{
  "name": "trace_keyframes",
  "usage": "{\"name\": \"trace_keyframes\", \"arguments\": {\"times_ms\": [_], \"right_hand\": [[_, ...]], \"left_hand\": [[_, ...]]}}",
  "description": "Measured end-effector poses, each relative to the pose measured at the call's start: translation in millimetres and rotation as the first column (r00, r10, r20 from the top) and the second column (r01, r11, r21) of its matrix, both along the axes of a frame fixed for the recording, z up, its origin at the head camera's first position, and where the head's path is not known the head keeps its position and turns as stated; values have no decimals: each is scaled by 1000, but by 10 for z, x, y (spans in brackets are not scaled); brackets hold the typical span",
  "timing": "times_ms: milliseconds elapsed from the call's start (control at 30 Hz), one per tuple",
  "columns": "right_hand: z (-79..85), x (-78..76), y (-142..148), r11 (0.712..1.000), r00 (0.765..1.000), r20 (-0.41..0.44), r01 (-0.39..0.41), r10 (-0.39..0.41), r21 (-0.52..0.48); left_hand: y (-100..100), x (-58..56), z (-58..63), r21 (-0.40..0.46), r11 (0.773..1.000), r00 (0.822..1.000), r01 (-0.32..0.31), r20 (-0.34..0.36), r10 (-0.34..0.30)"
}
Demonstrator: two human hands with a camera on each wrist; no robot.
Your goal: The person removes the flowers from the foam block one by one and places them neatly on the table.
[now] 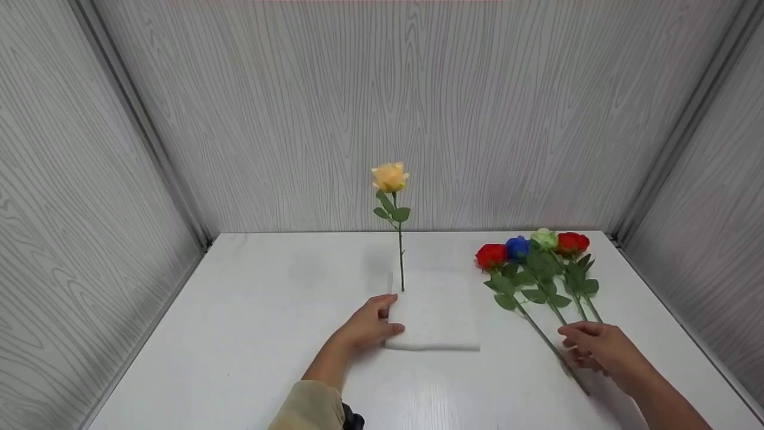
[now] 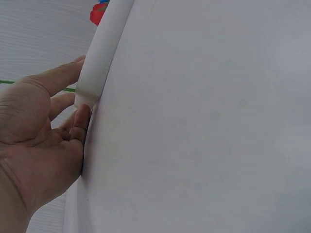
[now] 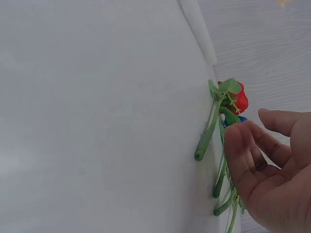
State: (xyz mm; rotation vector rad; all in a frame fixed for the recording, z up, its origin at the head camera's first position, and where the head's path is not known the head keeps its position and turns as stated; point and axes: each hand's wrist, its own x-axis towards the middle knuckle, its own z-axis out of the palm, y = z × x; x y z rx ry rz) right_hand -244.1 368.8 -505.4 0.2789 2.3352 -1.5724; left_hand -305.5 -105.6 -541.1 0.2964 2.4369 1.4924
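Observation:
A yellow rose (image 1: pixel 390 178) stands upright with its stem in a flat white foam slab (image 1: pixel 439 316). At the slab's left edge rests my left hand (image 1: pixel 370 322); thumb and a fingertip overlap its top, and in the left wrist view other fingers (image 2: pixel 82 116) lie against its end. My right hand (image 1: pixel 603 352) hovers at the lower stems of several roses on the right, fingers loosely bent, with a gap between thumb and fingertips in the right wrist view. Those roses include a red rose (image 1: pixel 491 257), a blue rose (image 1: pixel 517 247), a pale green rose (image 1: pixel 544 239) and another red rose (image 1: pixel 573 242).
The white table (image 1: pixel 239 334) is bounded by a grey wood-grain back panel (image 1: pixel 298 119) and side panels (image 1: pixel 71 209). The lying roses fan out right of the slab, flowers toward the back, stems toward the front.

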Motion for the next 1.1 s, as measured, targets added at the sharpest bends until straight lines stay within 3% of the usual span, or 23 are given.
{"name": "trace_keyframes", "arguments": {"times_ms": [133, 267, 800, 967, 1100], "right_hand": [[72, -37, -143, 973, 999, -50, -28, 17, -227], [124, -108, -350, 944, 993, -108, -81, 48, -319], [344, -489, -1322, 885, 971, -239, -125, 16, -449], [328, -637, -1604, 864, 964, -265, -144, 13, -482], [259, -742, -1825, 867, 962, -273, -134, -3, -480]], "left_hand": [[-12, -7, 0, 2, 1000, 1000, -3, 6, 3], [-20, -18, -1, -1, 1000, 1000, -6, 6, 6], [2, -7, 17, 50, 999, 1000, -11, 21, 10], [5, 16, 16, 56, 998, 999, -33, 35, 32], [8, 16, 18, 63, 997, 999, -37, 42, 34]]}}
